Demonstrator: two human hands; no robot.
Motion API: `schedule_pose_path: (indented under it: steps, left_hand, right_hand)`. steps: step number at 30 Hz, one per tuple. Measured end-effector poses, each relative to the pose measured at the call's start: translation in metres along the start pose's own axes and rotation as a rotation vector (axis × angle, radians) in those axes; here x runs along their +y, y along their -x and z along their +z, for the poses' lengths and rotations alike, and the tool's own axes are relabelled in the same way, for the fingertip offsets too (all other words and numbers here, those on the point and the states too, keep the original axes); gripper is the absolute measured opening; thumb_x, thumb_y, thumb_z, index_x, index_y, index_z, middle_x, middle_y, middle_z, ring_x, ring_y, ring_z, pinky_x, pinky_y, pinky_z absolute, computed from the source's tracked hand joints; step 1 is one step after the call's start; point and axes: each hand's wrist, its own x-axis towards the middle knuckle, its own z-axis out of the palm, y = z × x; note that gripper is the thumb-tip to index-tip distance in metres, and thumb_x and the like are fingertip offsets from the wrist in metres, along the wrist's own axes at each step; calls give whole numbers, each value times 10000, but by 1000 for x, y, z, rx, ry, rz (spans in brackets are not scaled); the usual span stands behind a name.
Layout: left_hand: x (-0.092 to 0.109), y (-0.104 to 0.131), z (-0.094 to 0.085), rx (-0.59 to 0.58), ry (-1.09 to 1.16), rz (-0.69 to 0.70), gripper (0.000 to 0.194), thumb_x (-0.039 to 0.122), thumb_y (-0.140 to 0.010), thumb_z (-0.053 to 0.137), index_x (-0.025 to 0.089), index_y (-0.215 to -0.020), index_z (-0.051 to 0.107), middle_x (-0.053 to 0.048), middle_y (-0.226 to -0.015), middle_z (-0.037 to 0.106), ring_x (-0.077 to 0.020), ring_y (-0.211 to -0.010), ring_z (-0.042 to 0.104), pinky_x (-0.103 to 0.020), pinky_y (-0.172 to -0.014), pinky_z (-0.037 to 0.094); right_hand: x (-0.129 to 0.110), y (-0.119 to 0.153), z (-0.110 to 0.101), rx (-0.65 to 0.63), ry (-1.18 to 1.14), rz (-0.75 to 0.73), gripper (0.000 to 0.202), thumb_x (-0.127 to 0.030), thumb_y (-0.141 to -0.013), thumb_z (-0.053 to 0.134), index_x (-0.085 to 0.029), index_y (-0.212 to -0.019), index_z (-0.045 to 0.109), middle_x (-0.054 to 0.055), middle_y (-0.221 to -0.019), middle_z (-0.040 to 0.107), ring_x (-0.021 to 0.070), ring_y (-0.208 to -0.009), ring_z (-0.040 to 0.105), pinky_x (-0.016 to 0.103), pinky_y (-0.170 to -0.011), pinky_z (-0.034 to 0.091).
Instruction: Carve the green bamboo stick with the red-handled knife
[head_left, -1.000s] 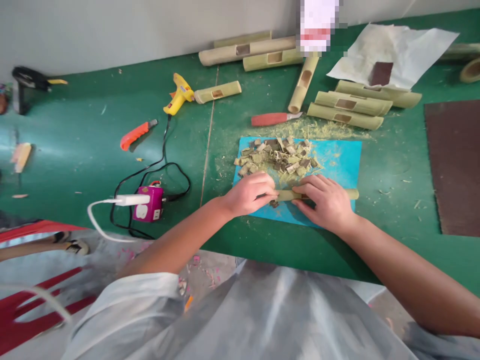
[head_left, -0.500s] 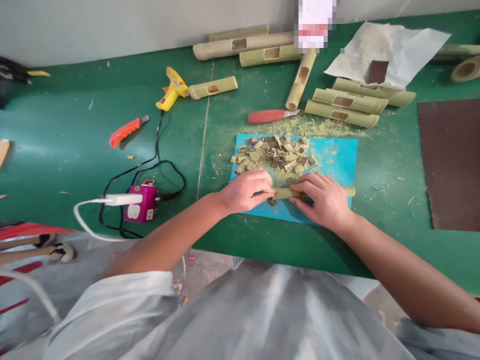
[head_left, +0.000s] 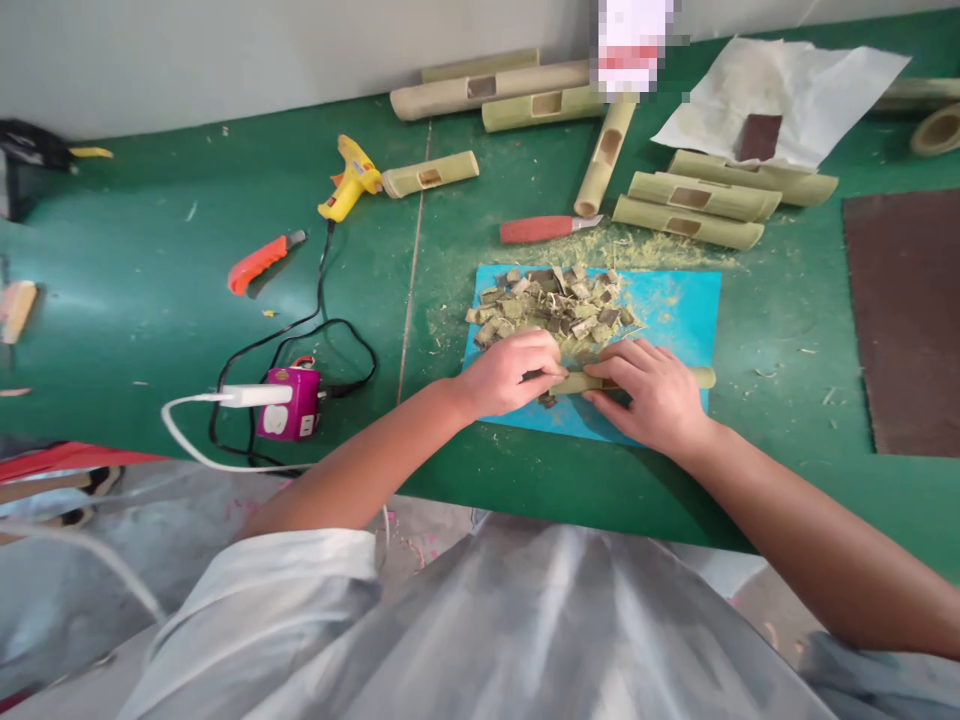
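A pale green bamboo tube [head_left: 581, 383] lies crosswise over a blue sheet [head_left: 675, 315]. My right hand [head_left: 652, 390] is closed around it, with the tube's right end [head_left: 703, 377] showing past the hand. At its left part, my left hand [head_left: 517, 372] is closed in a pinch. What those fingers hold is hidden; a dark gap shows between them. Just beyond both hands, a heap of bamboo chips [head_left: 559, 305] and dust covers part of the blue sheet. A few dark bits [head_left: 549, 400] lie below the left fingertips.
A red-handled knife [head_left: 540, 229] lies behind the sheet, near several notched bamboo tubes [head_left: 694, 195]. Left are a yellow glue gun [head_left: 350, 180], an orange utility knife [head_left: 262, 265] and a purple power adapter [head_left: 289, 405] with cords. A brown sheet [head_left: 907, 320] lies right.
My left hand has slid a little to the right along the tube, closer to my right hand. My right hand keeps its hold. The view has shifted slightly.
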Motion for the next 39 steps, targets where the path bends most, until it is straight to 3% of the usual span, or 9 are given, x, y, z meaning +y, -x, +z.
schedule_pose_path:
  steps: [12, 21, 24, 26, 31, 39]
  left_hand:
    - [3, 1, 3, 23, -100, 79, 160, 207, -1011, 585, 162, -881, 665, -60, -852, 665, -148, -797, 602, -271, -729, 501]
    - [12, 5, 4, 12, -328, 202, 127, 164, -1015, 548, 137, -978, 667, -79, -883, 676, -172, -786, 530, -291, -723, 474]
    - [14, 4, 5, -9, -428, 240, 141, 144, -1009, 551, 145, -907, 648, -60, -856, 670, -168, -772, 519, -288, -717, 463]
    - [15, 4, 7, -8, -442, 240, 181, 149, -1015, 544, 157, -855, 628, -52, -839, 663, -165, -762, 514, -292, -710, 454]
    - [15, 8, 6, 1, -464, 289, 125, 135, -1027, 516, 152, -1004, 638, -51, -888, 688, -156, -772, 544, -288, -709, 468]
    - [16, 10, 5, 27, -489, 329, 120, 136, -1031, 516, 151, -1016, 634, -44, -878, 698, -152, -764, 568, -282, -712, 497]
  right_hand:
    - [0, 0, 0, 15, 2, -17, 182, -367, -947, 659, -194, -984, 699, 69, -992, 738, 224, -860, 636, 349, -686, 435]
    - [0, -1, 0, 26, -10, -30, 177, -358, -952, 655, -189, -981, 698, 78, -990, 740, 224, -855, 639, 344, -683, 426]
    - [0, -1, 1, 15, -7, -32, 185, -364, -956, 649, -186, -973, 696, 77, -976, 736, 226, -849, 634, 347, -679, 424]
    - [0, -1, 1, 9, 1, -25, 191, -372, -959, 642, -189, -965, 695, 77, -967, 732, 229, -841, 629, 351, -675, 421]
    - [1, -1, 2, 8, -9, -32, 183, -360, -952, 652, -186, -989, 698, 83, -987, 733, 237, -867, 631, 354, -682, 427]
    - [2, -1, 2, 3, -15, -27, 185, -365, -951, 644, -190, -977, 700, 81, -981, 734, 239, -859, 631, 356, -685, 437]
